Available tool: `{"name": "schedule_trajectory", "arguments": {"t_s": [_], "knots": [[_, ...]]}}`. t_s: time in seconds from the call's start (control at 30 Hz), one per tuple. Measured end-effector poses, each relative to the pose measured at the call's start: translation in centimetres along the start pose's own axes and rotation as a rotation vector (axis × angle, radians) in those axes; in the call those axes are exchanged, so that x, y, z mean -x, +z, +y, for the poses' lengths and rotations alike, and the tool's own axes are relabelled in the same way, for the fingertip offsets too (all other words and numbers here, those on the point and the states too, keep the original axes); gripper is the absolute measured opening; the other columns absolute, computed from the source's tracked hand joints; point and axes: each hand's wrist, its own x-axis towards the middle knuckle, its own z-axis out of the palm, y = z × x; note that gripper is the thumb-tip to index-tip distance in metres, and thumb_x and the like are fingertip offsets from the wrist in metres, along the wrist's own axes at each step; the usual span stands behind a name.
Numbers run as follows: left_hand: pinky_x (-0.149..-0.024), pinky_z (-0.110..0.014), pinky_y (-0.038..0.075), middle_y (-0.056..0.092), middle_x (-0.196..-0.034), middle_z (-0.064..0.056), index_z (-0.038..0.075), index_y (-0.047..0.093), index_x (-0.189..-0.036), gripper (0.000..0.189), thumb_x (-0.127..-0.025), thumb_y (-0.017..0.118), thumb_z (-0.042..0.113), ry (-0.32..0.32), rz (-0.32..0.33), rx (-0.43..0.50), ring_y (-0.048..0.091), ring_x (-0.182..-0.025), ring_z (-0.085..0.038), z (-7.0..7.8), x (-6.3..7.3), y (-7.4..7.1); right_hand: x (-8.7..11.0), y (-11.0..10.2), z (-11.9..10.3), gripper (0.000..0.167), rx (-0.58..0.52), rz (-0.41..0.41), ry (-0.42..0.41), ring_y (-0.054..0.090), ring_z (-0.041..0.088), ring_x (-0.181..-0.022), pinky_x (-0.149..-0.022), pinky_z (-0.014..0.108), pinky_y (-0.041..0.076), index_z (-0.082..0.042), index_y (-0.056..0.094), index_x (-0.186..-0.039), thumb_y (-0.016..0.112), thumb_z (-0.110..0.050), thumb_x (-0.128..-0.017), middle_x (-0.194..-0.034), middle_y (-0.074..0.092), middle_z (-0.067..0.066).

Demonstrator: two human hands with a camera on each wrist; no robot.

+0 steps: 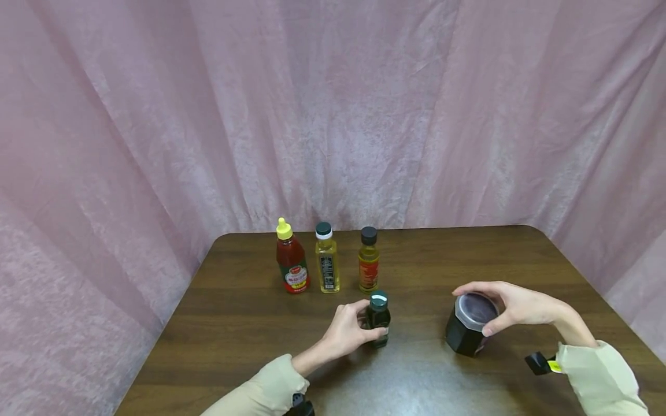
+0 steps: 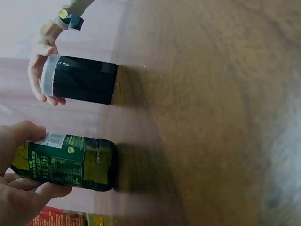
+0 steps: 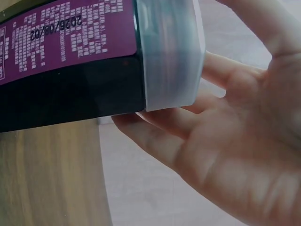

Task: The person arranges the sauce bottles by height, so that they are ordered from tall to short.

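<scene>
My left hand grips a small dark green glass bottle with a green cap, thumb on one side and fingers on the other. Its green printed label with a barcode shows in the left wrist view, where the bottle has its base at or just above the table. On the right, my right hand holds a black, flat-sided jar by its translucent lid. A purple label with a stamped date covers one face of the jar in the right wrist view.
Behind the green bottle stand a red sauce bottle with a yellow nozzle, a clear bottle of yellow oil and a black-capped bottle with a red label. The brown wooden table ends at a pink curtain.
</scene>
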Motion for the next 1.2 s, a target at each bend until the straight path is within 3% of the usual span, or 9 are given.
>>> {"name": "schedule_trajectory", "arguments": {"t_s": [0.2,0.37,0.73,0.97,1.2], "knots": [[-0.073,-0.02,0.055,0.074,-0.101,-0.012,0.003,0.066,-0.108,0.038,-0.076,0.082,0.018,0.004,-0.003,-0.018,0.071,-0.085,-0.011,0.2,-1.1,-0.3,0.1,0.1,0.0,0.073,0.045,0.003,0.011,0.057,0.007,-0.113,-0.089,0.019,0.047,0.005,0.038,-0.14,0.076,-0.001,-0.079,-0.13,0.056,0.006],[-0.07,-0.02,0.055,0.074,-0.097,-0.01,0.004,0.066,-0.106,0.036,-0.077,0.081,0.019,0.019,0.017,-0.034,0.07,-0.082,-0.009,0.5,-3.0,-0.1,0.3,0.0,-0.2,0.078,0.043,0.004,0.045,0.056,0.007,-0.114,-0.09,0.02,0.046,0.005,0.035,-0.143,0.077,-0.001,-0.078,-0.129,0.056,0.013],[-0.068,-0.014,0.049,0.074,-0.097,-0.008,0.004,0.064,-0.111,0.042,-0.076,0.082,0.018,0.023,0.043,-0.058,0.064,-0.078,-0.004,0.4,-6.3,1.9,0.5,0.3,-0.4,0.075,0.124,0.037,0.057,0.056,0.005,-0.112,-0.088,0.019,0.046,0.0,0.038,-0.143,0.078,-0.008,-0.079,-0.128,0.058,0.01],[-0.07,-0.015,0.05,0.074,-0.097,-0.009,0.003,0.065,-0.111,0.042,-0.076,0.082,0.017,0.05,0.079,-0.06,0.067,-0.082,-0.01,0.4,-8.6,2.9,0.5,0.1,-0.5,0.076,0.08,0.029,0.069,0.056,0.005,-0.114,-0.088,0.02,0.047,0.0,0.037,-0.143,0.077,-0.005,-0.079,-0.129,0.056,0.013],[-0.076,-0.019,0.052,0.074,-0.099,-0.01,0.004,0.064,-0.115,0.043,-0.078,0.08,0.019,0.017,0.11,-0.068,0.069,-0.089,-0.015,0.2,-10.0,3.6,0.4,0.3,-0.2,0.077,0.026,0.013,0.067,0.056,0.007,-0.115,-0.09,0.021,0.047,0.004,0.034,-0.144,0.075,-0.001,-0.079,-0.13,0.055,0.016]]}}
